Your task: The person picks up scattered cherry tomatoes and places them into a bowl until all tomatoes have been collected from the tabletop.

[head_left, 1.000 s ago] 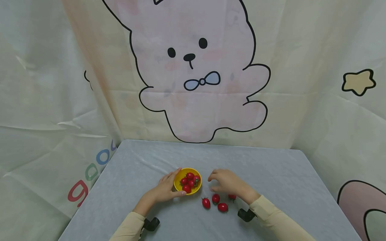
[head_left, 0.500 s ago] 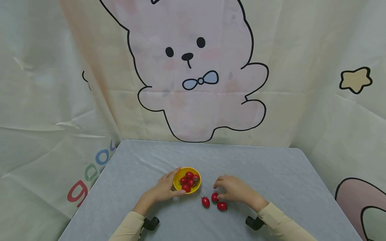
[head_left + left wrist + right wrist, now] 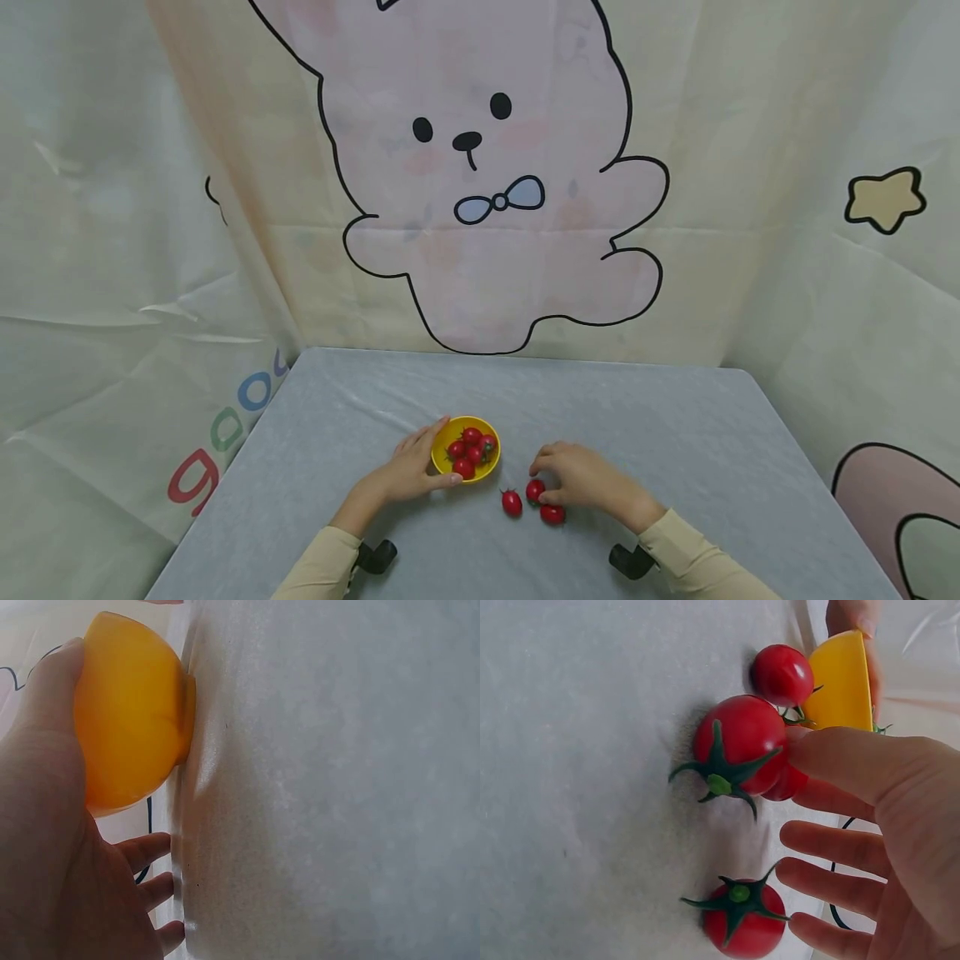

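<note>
My left hand [image 3: 412, 467] holds the yellow bowl [image 3: 131, 712] at its left side. Its thumb lies at the near rim and its forefinger at the far rim, while the other fingers spread low beside the bowl. Several red cherry tomatoes [image 3: 471, 454] sit inside. To the right, my right hand [image 3: 581, 477] hovers low over loose tomatoes, its thumb and forefinger apart on either side of one tomato [image 3: 535, 490]. Another tomato [image 3: 739, 742] lies by the thumb, and one tomato [image 3: 744, 922] sits below the spread fingers, hidden in the head view.
A further loose tomato [image 3: 512, 503] lies between the bowl and the right hand. The grey cloth-covered table [image 3: 637, 408] runs back to a curtain [image 3: 697, 275] printed with a cartoon bear. Black wrist mounts [image 3: 632, 562] hang near the cloth.
My right hand has moved back toward me and lower over the loose tomatoes, covering one of them. My left hand and the bowl have stayed in place.
</note>
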A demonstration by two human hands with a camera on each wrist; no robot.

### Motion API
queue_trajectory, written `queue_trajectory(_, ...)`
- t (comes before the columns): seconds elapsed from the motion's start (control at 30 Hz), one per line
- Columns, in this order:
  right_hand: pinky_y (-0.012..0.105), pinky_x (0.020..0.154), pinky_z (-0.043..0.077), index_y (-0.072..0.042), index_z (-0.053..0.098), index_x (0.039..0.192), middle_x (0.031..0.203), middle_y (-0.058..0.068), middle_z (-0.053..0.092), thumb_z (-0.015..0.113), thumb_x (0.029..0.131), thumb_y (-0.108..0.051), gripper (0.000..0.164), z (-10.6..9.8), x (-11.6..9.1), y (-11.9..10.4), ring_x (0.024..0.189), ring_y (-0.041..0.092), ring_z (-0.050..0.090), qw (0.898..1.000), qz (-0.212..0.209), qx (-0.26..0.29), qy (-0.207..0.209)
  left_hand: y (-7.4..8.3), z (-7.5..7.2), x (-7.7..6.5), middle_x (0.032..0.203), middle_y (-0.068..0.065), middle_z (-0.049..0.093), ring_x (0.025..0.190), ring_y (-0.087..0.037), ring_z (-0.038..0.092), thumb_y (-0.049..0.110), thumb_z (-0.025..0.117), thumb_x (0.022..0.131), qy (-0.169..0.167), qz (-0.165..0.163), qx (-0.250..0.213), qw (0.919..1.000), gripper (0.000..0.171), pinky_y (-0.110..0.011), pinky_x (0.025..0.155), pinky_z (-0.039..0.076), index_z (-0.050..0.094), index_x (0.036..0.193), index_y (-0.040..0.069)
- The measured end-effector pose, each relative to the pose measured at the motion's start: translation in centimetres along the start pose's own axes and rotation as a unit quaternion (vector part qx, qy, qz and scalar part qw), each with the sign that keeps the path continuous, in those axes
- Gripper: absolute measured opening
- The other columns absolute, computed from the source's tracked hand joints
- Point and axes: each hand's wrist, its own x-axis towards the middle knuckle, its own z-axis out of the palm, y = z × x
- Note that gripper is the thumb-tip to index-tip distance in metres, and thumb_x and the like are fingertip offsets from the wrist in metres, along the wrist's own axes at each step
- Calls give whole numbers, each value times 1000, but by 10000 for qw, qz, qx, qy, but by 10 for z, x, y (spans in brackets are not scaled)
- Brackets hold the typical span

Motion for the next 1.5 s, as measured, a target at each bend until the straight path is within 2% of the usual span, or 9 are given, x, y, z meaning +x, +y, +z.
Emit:
queue_trajectory(0.33, 35, 85, 54, -22, 73, 103, 104, -8, 68, 78, 81, -40, 29, 10, 4, 0, 94, 9, 61, 9999, 129, -14, -66, -1, 1, 1, 162, -13, 31, 148, -39, 28, 68, 66, 81, 43, 26, 25, 10000, 105, -62, 121, 19, 13, 160, 22)
queue_trajectory(1.07, 32, 75, 52, -23, 72, 101, 99, -8, 66, 80, 78, -42, 31, 10, 5, -5, 83, 6, 54, 9996, 254, -150, -52, 0, 1, 0, 162, -12, 31, 148, -39, 29, 69, 65, 81, 45, 52, 20, 10000, 105, -62, 120, 19, 14, 160, 22)
queue_trajectory(1.5, 37, 81, 54, -22, 73, 105, 103, -5, 67, 80, 78, -41, 34, -1, 10, -5, 87, 9, 57, 9984, 489, -227, -176, 0, 1, -1, 163, -10, 29, 149, -39, 27, 69, 65, 81, -10, 36, -21, 10000, 107, -63, 121, 18, 12, 160, 23)
